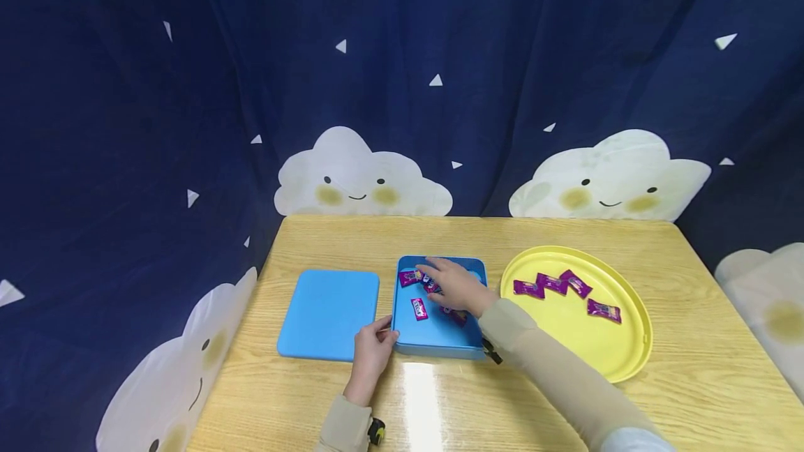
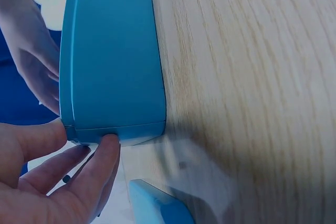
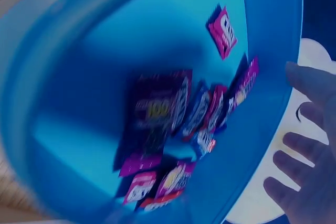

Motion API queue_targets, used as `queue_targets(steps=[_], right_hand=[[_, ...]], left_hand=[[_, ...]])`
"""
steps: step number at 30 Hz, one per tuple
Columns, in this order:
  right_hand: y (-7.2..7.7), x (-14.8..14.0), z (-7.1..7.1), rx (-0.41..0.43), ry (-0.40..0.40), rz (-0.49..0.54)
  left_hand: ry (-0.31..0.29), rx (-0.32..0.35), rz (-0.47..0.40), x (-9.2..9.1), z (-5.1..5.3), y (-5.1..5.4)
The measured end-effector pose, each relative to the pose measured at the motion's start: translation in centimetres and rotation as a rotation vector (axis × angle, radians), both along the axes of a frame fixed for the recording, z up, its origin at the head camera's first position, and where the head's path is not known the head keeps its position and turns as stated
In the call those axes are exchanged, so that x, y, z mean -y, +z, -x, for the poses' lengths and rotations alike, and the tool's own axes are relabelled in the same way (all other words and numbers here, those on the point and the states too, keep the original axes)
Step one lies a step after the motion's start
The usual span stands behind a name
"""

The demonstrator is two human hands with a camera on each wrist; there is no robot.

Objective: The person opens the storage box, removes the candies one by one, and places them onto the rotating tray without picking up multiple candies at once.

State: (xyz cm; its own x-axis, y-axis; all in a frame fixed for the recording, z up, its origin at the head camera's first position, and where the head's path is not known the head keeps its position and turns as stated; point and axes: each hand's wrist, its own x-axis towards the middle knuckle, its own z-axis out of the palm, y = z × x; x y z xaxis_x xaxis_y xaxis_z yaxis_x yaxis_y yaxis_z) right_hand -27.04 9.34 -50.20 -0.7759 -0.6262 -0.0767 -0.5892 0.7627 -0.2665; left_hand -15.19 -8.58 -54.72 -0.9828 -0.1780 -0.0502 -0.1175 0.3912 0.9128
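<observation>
A blue box [image 1: 440, 352] without a cover stands mid-table, holding several small wrapped candies [image 1: 419, 309] in purple, pink and blue. At its near left corner, my left hand [image 1: 372, 349] grips the box, thumb at the rim and fingers against the wall [image 2: 115, 51]. My right hand [image 1: 457, 286] is over the box with fingers spread and nothing visible in them. In the right wrist view, that hand [image 3: 310, 156] is at the box's edge, apart from the candies [image 3: 197, 114], including a larger dark purple packet [image 3: 155, 106]. Part of the contents is hidden beneath it in the head view.
A flat blue lid [image 1: 329, 314] lies left of the box. To the right is a round yellow tray [image 1: 565, 340] bearing several purple wrapped candies [image 1: 604, 310]. Behind the wooden table [image 1: 502, 410] hangs a dark blue curtain [image 1: 402, 33] with clouds.
</observation>
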Motion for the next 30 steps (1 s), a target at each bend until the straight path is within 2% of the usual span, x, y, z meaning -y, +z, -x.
queue_targets(steps=[6,12,24,30], right_hand=[[-0.3,1.8,-0.1,0.109,0.033,-0.040],[-0.5,3.1,0.1,0.170,0.048,-0.109],[-1.8,4.6,-0.3,0.223,0.039,-0.204],[-2.6,5.1,-0.4,0.185,0.070,-0.217]], left_hand=[[-0.004,-0.002,0.000,0.0,0.0,0.0],[0.003,0.010,-0.007,0.0,0.0,0.0],[-0.003,0.005,-0.008,0.0,0.0,0.0],[0.000,0.001,-0.008,0.0,-0.1,0.0]])
